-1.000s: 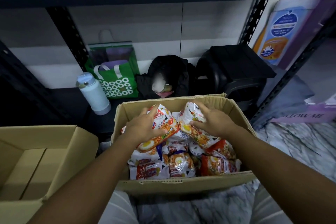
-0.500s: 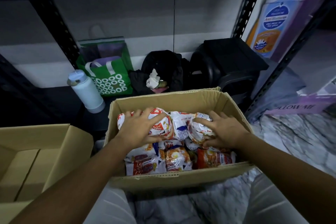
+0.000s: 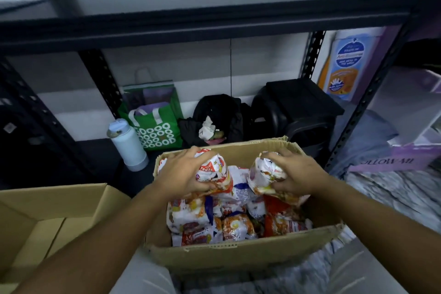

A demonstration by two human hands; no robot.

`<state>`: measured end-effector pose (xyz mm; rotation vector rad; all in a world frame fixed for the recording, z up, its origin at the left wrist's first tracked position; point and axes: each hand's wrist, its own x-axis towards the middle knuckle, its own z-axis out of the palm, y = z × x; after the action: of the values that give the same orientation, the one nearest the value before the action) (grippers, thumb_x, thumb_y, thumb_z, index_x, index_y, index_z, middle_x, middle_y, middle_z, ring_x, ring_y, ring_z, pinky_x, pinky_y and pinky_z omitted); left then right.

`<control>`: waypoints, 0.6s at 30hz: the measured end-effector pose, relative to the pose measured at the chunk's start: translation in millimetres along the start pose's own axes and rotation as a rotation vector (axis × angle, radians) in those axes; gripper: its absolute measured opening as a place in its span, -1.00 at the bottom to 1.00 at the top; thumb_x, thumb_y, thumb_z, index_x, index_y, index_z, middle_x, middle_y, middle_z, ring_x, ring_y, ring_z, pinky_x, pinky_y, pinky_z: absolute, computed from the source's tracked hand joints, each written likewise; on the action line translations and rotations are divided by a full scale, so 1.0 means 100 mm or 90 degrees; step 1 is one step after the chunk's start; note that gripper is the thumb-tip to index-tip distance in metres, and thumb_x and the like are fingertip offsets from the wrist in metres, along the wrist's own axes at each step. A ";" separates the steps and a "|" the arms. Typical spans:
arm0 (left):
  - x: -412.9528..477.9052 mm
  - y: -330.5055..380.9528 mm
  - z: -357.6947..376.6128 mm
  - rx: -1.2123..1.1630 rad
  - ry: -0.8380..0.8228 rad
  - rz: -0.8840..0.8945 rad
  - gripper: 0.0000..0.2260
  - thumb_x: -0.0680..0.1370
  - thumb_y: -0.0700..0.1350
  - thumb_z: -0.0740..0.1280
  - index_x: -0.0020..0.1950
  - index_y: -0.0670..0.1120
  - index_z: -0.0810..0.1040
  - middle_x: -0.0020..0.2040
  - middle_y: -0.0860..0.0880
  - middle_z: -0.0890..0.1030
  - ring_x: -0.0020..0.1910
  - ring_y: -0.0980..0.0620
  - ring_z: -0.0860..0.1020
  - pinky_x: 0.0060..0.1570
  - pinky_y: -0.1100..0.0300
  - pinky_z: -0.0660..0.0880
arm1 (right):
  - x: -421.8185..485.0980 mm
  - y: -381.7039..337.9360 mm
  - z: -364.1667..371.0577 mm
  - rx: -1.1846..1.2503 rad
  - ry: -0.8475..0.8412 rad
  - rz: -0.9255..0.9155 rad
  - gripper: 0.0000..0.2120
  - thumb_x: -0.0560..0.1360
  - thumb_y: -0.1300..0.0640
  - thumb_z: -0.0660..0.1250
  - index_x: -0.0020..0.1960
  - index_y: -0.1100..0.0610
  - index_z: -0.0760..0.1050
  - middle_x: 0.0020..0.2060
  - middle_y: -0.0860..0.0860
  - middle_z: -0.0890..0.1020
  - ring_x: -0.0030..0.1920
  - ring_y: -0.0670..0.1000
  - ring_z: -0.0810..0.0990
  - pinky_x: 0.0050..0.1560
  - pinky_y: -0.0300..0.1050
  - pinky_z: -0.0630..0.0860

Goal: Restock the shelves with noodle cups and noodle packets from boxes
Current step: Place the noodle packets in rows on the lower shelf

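Left hand [image 3: 183,174] grips a white noodle packet [image 3: 216,170]; right hand [image 3: 297,175] grips a second packet [image 3: 263,175], fingers [image 3: 270,156] curled round. Directly below the fingers: open cardboard box [image 3: 238,258], more packets inside. Beyond the fingers: black metal shelf [image 3: 202,12], with a green tote bag [image 3: 160,135] and white bottle [image 3: 128,147] beneath it. Marble-patterned floor [image 3: 393,194] lies right of the fingers.

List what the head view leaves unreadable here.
Head view only.
- How many noodle packets the left hand and right hand grip: fingers cover them.
- Top packets hide lower layers in the cardboard box.
- Left edge cuts the second box.
- Blurred, too small: poster text.
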<state>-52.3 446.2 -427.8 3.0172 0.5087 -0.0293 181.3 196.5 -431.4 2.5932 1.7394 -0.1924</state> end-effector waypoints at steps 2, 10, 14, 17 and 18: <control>-0.06 0.00 -0.36 0.004 0.029 0.029 -0.19 0.38 0.54 0.30 0.54 0.33 0.11 0.31 0.08 0.41 0.29 -0.03 0.46 0.23 -0.07 0.38 | -0.04 -0.04 -0.40 0.000 0.045 -0.027 -0.20 0.37 -0.29 0.39 0.53 -0.28 0.13 0.25 -0.10 0.47 -0.02 -0.07 0.50 -0.16 -0.13 0.32; -0.12 0.02 -2.28 -0.010 0.183 0.102 -0.12 0.24 0.63 0.32 0.49 0.34 0.23 0.22 0.23 0.46 0.14 0.12 0.53 0.10 0.00 0.54 | -0.06 -0.22 -2.29 -0.078 0.188 -0.115 -0.09 0.38 -0.35 0.44 0.57 -0.20 0.06 0.32 -0.07 0.47 0.21 0.03 0.53 0.01 -0.07 0.43; -0.08 0.06 -3.11 -0.016 0.241 0.128 -0.15 0.25 0.52 0.48 0.47 0.37 0.27 0.18 0.30 0.48 0.14 0.23 0.52 0.13 0.05 0.53 | -0.03 -0.28 -3.07 -0.030 0.238 -0.137 -0.09 0.33 -0.35 0.47 0.55 -0.22 0.12 0.30 -0.17 0.49 0.23 -0.04 0.49 0.06 -0.08 0.38; -0.05 0.09 -3.61 -0.005 0.276 0.139 -0.13 0.27 0.44 0.53 0.51 0.36 0.25 0.18 0.34 0.47 0.17 0.25 0.49 0.17 0.16 0.49 | 0.00 -0.31 -3.55 -0.016 0.257 -0.145 -0.11 0.34 -0.31 0.51 0.54 -0.19 0.16 0.24 -0.20 0.52 0.19 -0.08 0.48 0.09 -0.09 0.41; -0.03 0.09 -3.76 0.005 0.282 0.142 -0.11 0.28 0.43 0.53 0.53 0.35 0.24 0.19 0.34 0.47 0.18 0.23 0.49 0.17 0.17 0.48 | 0.02 -0.33 -3.71 -0.013 0.257 -0.148 -0.12 0.35 -0.29 0.52 0.53 -0.19 0.16 0.20 -0.20 0.54 0.16 -0.08 0.51 0.11 -0.06 0.45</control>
<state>-50.2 468.3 -52.4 3.0638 0.1933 0.6623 186.9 239.9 -62.0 2.5414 2.1490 0.3730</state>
